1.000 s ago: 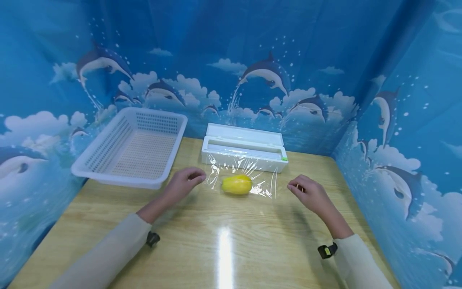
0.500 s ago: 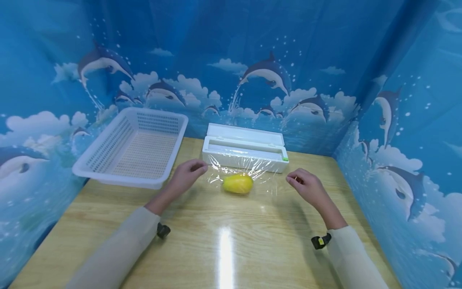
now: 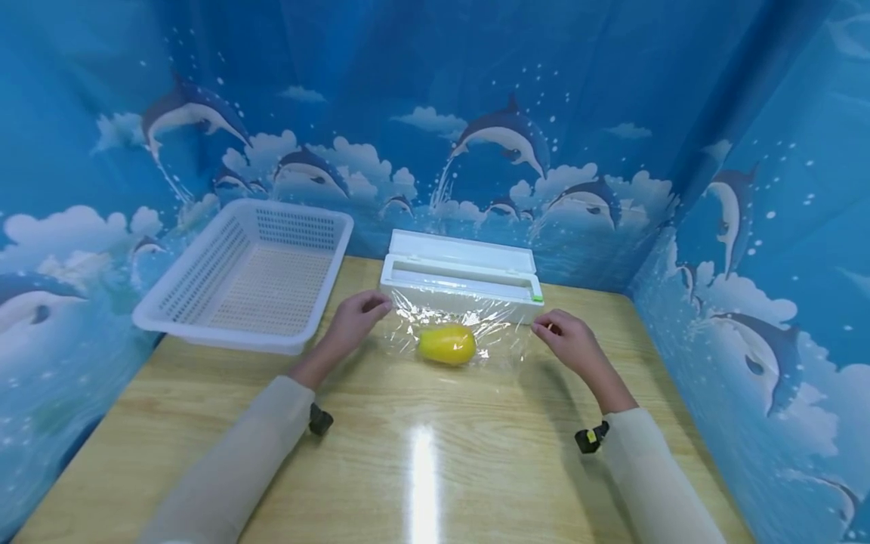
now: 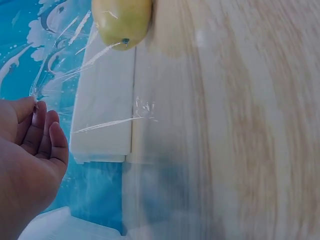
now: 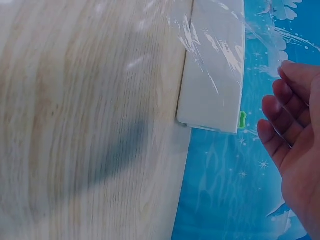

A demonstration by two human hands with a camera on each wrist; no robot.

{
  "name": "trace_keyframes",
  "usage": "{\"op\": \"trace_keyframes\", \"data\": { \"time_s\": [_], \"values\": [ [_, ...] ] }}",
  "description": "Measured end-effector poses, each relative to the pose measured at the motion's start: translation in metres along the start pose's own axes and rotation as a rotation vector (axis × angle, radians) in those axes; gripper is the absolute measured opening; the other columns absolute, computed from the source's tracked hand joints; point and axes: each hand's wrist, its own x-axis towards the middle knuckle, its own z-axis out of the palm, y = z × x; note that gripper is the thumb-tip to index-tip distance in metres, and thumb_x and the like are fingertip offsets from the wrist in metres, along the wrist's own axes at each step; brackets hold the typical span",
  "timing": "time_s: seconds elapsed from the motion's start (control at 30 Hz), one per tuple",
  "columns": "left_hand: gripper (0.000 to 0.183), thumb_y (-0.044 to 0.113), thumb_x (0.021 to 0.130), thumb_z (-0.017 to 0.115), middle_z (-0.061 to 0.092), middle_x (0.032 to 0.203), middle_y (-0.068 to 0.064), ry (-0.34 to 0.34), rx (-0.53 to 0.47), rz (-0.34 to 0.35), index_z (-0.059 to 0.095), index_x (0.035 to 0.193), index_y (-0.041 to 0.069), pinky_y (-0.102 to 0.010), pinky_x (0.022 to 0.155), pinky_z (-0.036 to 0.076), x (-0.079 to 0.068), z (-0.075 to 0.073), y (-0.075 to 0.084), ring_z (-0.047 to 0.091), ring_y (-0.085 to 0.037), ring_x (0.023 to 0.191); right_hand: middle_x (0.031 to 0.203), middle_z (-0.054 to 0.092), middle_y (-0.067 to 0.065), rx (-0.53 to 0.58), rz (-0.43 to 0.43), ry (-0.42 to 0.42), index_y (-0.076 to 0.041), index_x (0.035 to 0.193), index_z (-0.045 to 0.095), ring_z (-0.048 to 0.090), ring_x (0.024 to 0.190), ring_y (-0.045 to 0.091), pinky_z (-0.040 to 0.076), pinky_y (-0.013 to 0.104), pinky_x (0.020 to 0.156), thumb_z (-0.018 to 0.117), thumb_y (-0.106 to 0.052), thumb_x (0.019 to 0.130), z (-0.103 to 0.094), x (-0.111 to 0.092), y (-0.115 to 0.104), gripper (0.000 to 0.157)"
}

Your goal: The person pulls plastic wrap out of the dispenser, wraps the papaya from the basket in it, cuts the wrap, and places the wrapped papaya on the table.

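Note:
A clear sheet of cling film [image 3: 492, 313] stretches between the two hands, creased and shiny. The left hand [image 3: 352, 326] pinches its left end between thumb and forefinger; in the left wrist view the folds of film run from those fingertips. At the opposite end the right hand [image 3: 573, 346] pinches the film, its other fingers loosely bent. Under the sheet lies a yellow oval fruit [image 3: 446, 346] with a greenish stem end [image 4: 125, 40]. Just behind it stands a white cling film box [image 3: 462, 251], lid raised, the film passing over its front.
A white perforated plastic basket [image 3: 272, 344] stands at the back left. All this rests on a wood-grain table [image 3: 353, 453], with a blue dolphin-print curtain [image 3: 408, 91] behind and along the sides. Both wrists carry small black cameras.
Both hands have moved away from the wearer, toward the box, and the right one also slightly left. The film's near edge has shifted with them; the fruit stays in place.

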Motion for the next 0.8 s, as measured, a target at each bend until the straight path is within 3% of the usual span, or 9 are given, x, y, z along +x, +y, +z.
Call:
{"op": "trace_keyframes", "data": {
  "time_s": [0.3, 0.53, 0.8],
  "values": [
    [0.026, 0.026, 0.100, 0.062, 0.068, 0.119, -0.012, 0.004, 0.006, -0.029, 0.066, 0.118, 0.008, -0.046, 0.101, 0.053, 0.013, 0.004, -0.007, 0.062, -0.030, 0.114, 0.104, 0.069, 0.010, -0.030, 0.044, 0.022, -0.007, 0.109, 0.072, 0.061, 0.089, 0.024, 0.051, 0.041, 0.076, 0.061, -0.025, 0.101, 0.010, 0.013, 0.006, 0.022],
    [0.022, 0.021, 0.100, 0.061, 0.068, 0.117, -0.014, 0.017, 0.036, -0.029, 0.066, 0.115, 0.006, -0.047, 0.101, 0.053, 0.018, 0.007, -0.015, 0.063, -0.031, 0.113, 0.105, 0.069, 0.008, -0.080, 0.099, -0.048, -0.009, 0.110, 0.071, 0.062, 0.091, 0.024, 0.053, 0.043, 0.078, 0.059, -0.028, 0.102, 0.024, 0.019, 0.013, 0.023],
    [0.020, 0.018, 0.100, 0.060, 0.070, 0.114, -0.015, 0.022, 0.144, -0.016, 0.067, 0.113, 0.005, -0.047, 0.099, 0.054, 0.021, 0.012, -0.017, 0.064, -0.031, 0.110, 0.113, 0.069, 0.010, -0.092, 0.153, -0.088, -0.010, 0.113, 0.070, 0.063, 0.101, 0.028, 0.053, 0.048, 0.086, 0.058, -0.029, 0.103, 0.032, 0.021, 0.014, 0.025]
  ]
}}
